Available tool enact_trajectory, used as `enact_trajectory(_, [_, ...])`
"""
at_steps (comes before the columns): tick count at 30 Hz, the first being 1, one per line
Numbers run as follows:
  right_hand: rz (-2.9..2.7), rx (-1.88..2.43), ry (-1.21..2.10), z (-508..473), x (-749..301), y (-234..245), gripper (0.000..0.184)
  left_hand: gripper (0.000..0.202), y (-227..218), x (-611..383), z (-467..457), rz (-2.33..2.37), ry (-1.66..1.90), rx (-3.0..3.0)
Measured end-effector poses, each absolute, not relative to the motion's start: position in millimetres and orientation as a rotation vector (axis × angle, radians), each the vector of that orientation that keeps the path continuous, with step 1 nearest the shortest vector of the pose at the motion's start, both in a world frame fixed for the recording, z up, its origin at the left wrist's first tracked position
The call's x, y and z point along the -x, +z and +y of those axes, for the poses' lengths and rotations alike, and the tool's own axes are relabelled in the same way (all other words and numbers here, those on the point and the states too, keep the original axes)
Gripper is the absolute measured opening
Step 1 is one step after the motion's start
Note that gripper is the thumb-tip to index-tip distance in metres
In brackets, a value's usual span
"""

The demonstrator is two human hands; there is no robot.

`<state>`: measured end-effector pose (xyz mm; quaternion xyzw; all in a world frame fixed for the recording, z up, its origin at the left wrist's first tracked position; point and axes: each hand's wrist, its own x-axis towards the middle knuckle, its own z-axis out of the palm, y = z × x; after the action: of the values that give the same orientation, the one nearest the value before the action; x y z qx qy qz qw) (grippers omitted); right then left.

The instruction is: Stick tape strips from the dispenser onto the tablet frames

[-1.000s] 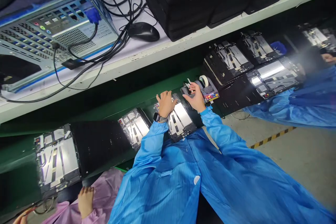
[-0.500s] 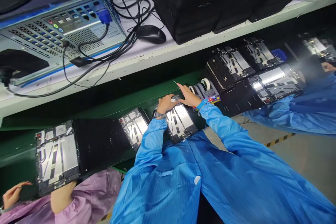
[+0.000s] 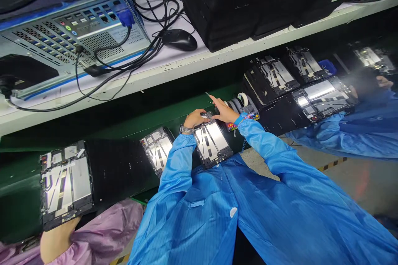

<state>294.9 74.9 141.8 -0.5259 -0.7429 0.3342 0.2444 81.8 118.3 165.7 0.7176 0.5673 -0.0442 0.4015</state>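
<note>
At 10 o'clock, the blue computer case [image 3: 99, 45] carries fine print too blurred to read; at 11 o'clock, the mouse [image 3: 179, 39] bears a small mark that seems to begin "ac". At 3 o'clock, the tape dispenser [image 3: 251, 116] shows a coloured label, and just left of it glow red digits [image 3: 231, 126] — illegible here.

The left hand [image 3: 193, 119], with a watch [image 3: 182, 129] at its wrist, rests at the upper edge of the opened device [image 3: 214, 138], fingers bent towards 3 o'clock; whether it grips cannot be told. That device sits just below centre, towards 5 o'clock. The right hand [image 3: 224, 112] is half spread, fingers towards 11 and thumb near the device's top edge; a thin pale strip [image 3: 207, 95] shows at its fingertips — held or merely stuck, unclear.

The green bench [image 3: 18, 174] runs from 8 o'clock up towards 2, bearing similar units [image 3: 66, 184]. A pink sleeve [image 3: 108, 219] shows between 7 and 8, a co-worker's blue sleeve [image 3: 373, 128] at 3, and striped floor tape [image 3: 332, 164] near 4.
</note>
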Motion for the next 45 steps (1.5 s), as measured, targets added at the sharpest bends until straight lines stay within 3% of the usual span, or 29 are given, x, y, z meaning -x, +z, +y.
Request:
enact_trajectory(5, [-1.978, 1.455, 0.871, 82, -297, 155, 0.100, 0.062, 158, -79, 123, 1.395, -0.110, -1.789])
enact_trajectory(10, [-1.910, 1.406, 1.220, 92, -301, 155, 0.079, 0.063, 155, -78, 125, 1.378, -0.112, -1.777])
enact_trajectory(13, [-2.068, 1.357, 1.324, 94, -293, 151, 0.082, 0.065, 151, -77, 125, 1.371, -0.101, -1.771])
enact_trajectory(29, [-2.410, 1.611, 1.156, 102, -261, 176, 0.106, 0.052, 174, -81, 117, 1.392, -0.037, -1.738])
enact_trajectory(36, [-2.425, 1.525, 1.288, 107, -267, 182, 0.097, 0.050, 167, -79, 118, 1.384, 0.040, -1.716])
enact_trajectory(45, [-2.504, 1.644, 1.115, 98, -256, 191, 0.096, 0.051, 169, -80, 116, 1.382, 0.064, -1.701])
